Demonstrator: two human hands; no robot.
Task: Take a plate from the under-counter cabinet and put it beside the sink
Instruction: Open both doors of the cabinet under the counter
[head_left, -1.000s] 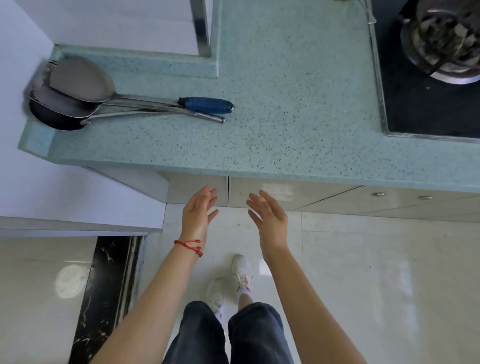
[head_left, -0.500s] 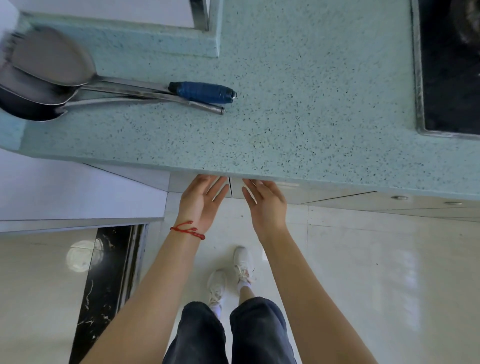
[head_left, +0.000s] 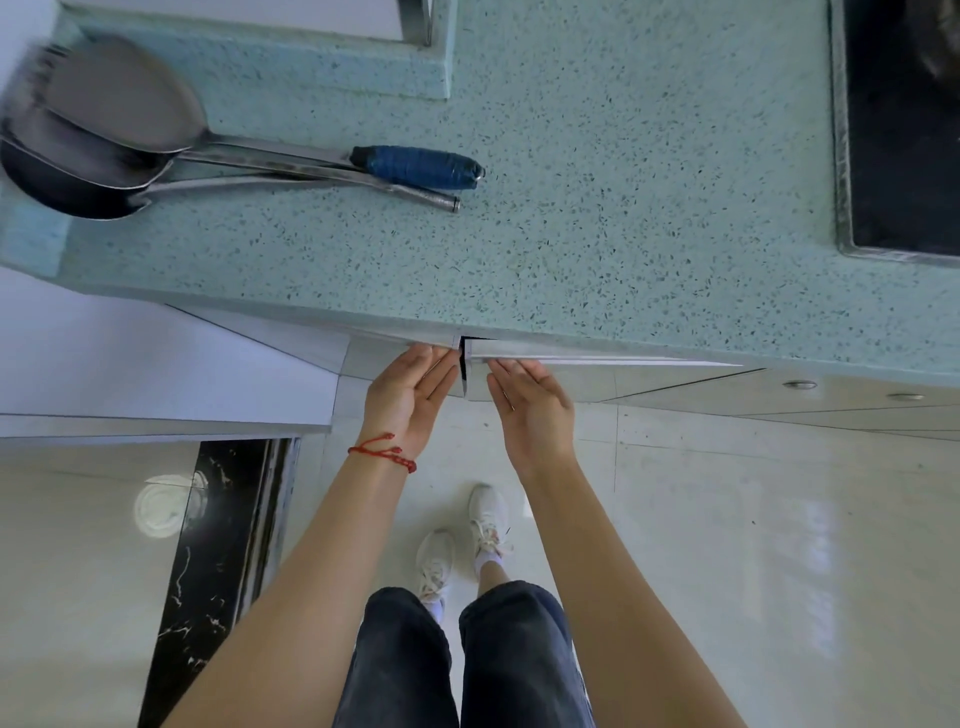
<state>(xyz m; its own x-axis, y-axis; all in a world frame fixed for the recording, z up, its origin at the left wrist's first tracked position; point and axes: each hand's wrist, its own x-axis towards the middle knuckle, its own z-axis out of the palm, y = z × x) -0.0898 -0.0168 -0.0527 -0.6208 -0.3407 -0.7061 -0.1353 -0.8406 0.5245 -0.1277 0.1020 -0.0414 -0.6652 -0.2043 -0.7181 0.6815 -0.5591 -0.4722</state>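
Nearest the camera, dark trousers and two white shoes (head_left: 457, 551) are seen on the pale tiled floor (head_left: 727, 545), and two bare forearms are stretched forward from them. The left wrist is marked by a red cord bracelet (head_left: 383, 453).

Further out, both hands are held at the seam where two under-counter cabinet doors meet. The left hand (head_left: 408, 395) is laid with its fingers extended against the top corner of the left door (head_left: 363, 358); its grip is apart and nothing is clasped. The right hand (head_left: 530, 402) is likewise held flat and unclenched, its fingertips just at the inner edge of the right door (head_left: 597, 361), which is seen swung slightly out from the cabinet face, so that a dark slit is shown at the seam.

The plate is not to be seen; it is judged to lie behind these doors, below and beyond both hands, under the overhang of the tabletop (head_left: 623, 234). The doors are hinged at their outer sides, so the coming pull is judged to run toward the body and outward, each hand being nearest to its own door. The right door is the further along.

Beyond, on the speckled tabletop, metal ladles (head_left: 104, 140) are laid with their handles running left to right, one wrapped in blue (head_left: 418, 167). A dark stove surface (head_left: 904, 130) is set at the far right. No sink is in view.
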